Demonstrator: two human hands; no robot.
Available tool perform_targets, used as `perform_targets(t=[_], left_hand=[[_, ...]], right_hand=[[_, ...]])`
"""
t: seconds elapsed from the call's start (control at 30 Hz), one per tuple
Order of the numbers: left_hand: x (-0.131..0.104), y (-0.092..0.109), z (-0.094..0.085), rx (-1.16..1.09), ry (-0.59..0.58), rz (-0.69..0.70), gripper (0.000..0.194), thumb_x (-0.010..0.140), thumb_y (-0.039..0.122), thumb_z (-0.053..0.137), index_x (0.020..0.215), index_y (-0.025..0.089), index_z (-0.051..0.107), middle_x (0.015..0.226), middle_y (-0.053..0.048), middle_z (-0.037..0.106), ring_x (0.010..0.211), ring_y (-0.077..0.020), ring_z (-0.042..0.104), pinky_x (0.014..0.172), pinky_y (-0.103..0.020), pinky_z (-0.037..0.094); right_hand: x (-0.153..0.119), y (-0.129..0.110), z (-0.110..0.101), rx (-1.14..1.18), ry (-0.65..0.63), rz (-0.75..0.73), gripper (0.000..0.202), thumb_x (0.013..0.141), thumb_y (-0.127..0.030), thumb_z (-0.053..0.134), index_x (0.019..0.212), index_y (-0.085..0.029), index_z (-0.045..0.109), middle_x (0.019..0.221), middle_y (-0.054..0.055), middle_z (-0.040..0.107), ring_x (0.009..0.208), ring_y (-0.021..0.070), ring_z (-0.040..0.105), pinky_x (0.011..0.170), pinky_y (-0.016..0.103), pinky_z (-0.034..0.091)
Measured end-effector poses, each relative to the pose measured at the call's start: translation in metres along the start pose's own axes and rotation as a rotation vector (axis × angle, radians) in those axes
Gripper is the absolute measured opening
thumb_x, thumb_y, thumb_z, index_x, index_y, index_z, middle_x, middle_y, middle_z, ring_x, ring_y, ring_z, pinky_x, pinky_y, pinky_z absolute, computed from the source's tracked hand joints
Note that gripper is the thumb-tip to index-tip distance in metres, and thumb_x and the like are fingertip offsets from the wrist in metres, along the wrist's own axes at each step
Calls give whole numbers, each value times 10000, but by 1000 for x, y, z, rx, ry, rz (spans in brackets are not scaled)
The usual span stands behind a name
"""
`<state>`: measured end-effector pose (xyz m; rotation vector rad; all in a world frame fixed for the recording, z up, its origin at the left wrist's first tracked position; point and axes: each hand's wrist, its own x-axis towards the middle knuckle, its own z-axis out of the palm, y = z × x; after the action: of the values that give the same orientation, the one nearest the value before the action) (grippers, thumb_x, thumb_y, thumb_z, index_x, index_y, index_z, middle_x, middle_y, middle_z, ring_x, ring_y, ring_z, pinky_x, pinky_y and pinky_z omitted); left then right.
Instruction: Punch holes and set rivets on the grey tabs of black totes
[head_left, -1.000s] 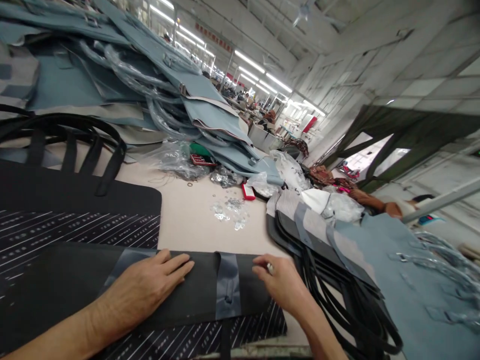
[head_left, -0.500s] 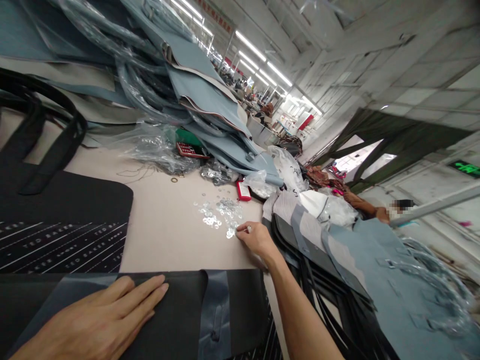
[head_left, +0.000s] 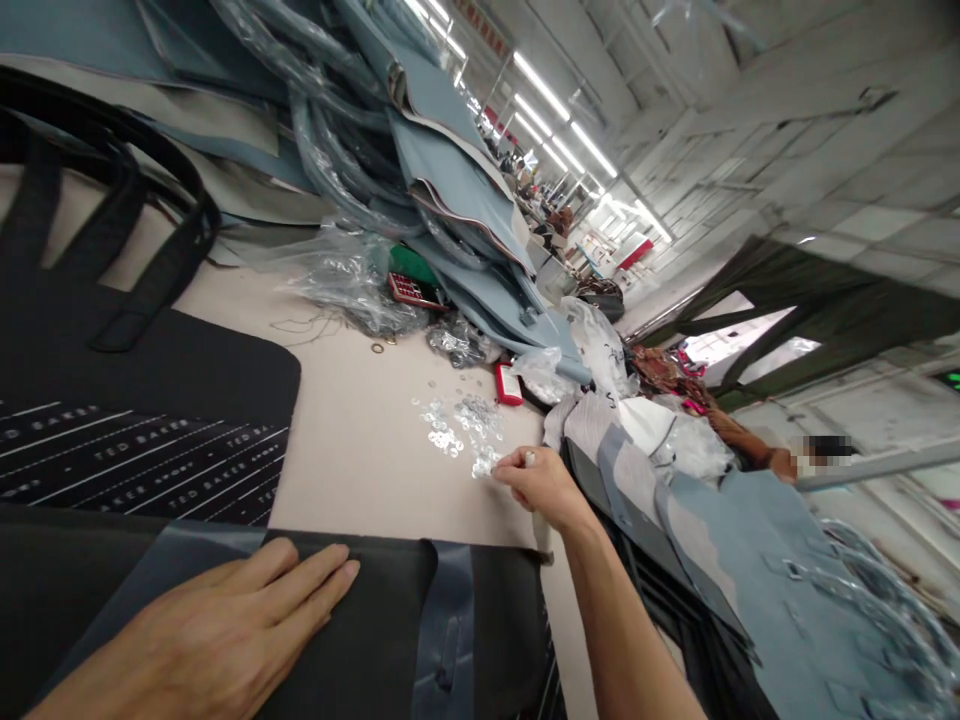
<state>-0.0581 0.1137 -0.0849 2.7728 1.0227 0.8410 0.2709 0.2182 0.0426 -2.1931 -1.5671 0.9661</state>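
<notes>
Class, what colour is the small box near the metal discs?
The box: red and white, head view.

Factory workshop, rows of ceiling lights [head_left: 541, 87], bag pcs [head_left: 450, 190] piled w/ plastic wrap, metal washers [head_left: 457, 428]

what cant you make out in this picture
All in the head view:
- Whether the right hand holds one of the silver discs: its own fingers hide the pinch, and the discs are tiny.
- What lies beneath the left hand on the black panel: the palm covers it.
- The print on the red box: too small.
- Where the black straps end on the left: cut off by the picture edge.
- The far red sign: blurred.
</notes>
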Motion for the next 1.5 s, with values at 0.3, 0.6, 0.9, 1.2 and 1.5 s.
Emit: perform_targets(t=[0.3,0.6,0.9,1.2,1.5], left_hand=[[31,10,-37,26,-129,23,364,945,146,578,1304,134,640,1212,-93,717,914,-215,585,774,-320,501],[32,11,-39,19,-90,32,296,925,151,613,1213,106,658,1092,-72,698,837,-206,547,732,-330,464],[32,11,-38,6,-109,23,290,925,114,579,1206,119,651,1102,-73,691,831,-211,552,714,-341,459],[37,12,-46,24,-95,29,337,943,91,514,1249,95,657,1165,-111,709,831,-215,574,737,-338,482],[38,12,-49,22,-120,42,278,957,109,524,1191,101,673,1100,-104,710,831,-218,584,749,-349,509]], right_hand=[[-50,-58,50,140,-283,-70,129,698,-285,684,741,-167,657,448,-87,492,391,66,393,388,192,263],[-56,-64,95,-15,-428,-264,129,751,-148,638,800,-156,757,622,-39,656,554,75,499,506,195,344],[-54,-83,93,-277,-430,-327,195,722,-94,609,792,-154,781,633,-13,693,593,106,587,518,202,375],[-54,-84,93,-331,-411,-322,131,785,-123,676,818,-180,789,714,7,741,663,129,619,592,219,414],[-71,-87,101,-417,-311,-392,227,804,-87,577,835,-161,790,849,94,794,795,190,708,679,253,450]])
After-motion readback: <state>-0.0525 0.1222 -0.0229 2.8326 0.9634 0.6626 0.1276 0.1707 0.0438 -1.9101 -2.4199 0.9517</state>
